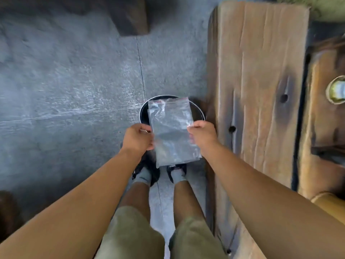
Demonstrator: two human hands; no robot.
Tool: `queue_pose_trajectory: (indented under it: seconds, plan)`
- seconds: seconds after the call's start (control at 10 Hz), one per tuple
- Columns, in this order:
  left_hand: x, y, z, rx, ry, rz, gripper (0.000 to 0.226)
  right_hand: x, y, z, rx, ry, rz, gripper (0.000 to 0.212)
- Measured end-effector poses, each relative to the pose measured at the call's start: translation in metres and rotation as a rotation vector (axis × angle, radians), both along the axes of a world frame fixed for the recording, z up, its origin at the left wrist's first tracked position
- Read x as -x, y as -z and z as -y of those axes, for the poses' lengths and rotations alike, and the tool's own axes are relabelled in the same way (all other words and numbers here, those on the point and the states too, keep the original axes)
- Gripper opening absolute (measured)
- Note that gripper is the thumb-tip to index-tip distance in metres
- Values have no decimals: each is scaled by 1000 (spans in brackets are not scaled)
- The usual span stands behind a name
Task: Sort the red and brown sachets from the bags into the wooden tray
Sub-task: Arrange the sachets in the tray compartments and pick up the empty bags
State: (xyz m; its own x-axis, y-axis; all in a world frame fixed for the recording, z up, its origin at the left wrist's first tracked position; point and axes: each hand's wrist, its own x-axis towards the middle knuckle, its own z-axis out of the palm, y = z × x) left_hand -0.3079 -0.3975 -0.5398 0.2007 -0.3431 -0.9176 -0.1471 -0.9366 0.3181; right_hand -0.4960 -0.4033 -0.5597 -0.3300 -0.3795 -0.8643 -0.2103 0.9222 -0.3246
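Note:
I hold clear plastic zip bags (172,131) with red seal strips, stacked flat, above a round black bin (143,114) on the floor. My left hand (138,137) pinches the stack's left edge. My right hand (202,134) pinches its right edge. The bags look empty; no red or brown sachets show. The wooden tray is not in sight.
A long rough wooden bench (261,90) runs along the right. Beyond it stands a wooden table edge (321,128) with a pale round object (337,90). The floor is grey concrete (71,81). My feet (158,172) stand just behind the bin. A dark wooden leg (130,15) stands at the top.

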Motion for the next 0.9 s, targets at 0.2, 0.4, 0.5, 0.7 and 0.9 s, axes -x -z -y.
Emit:
queue_pose_trajectory:
  seconds: [0.2,0.4,0.5,0.7,0.9]
  plan:
    - [15,94,-7,-39,88,110,28,3,92,-14,-87,-22,-4,5]
    - [18,126,-10,71,154,190,40,4,124,-18,-132,59,26,6]
    - [18,122,-7,76,166,151,42,4,120,-16,-112,57,40,15]
    - [11,93,-2,14,164,103,57,7,78,-9,-229,60,146,63]
    - [-16,1,2,-56,258,77,14,3,-28,4,-266,-113,145,27]
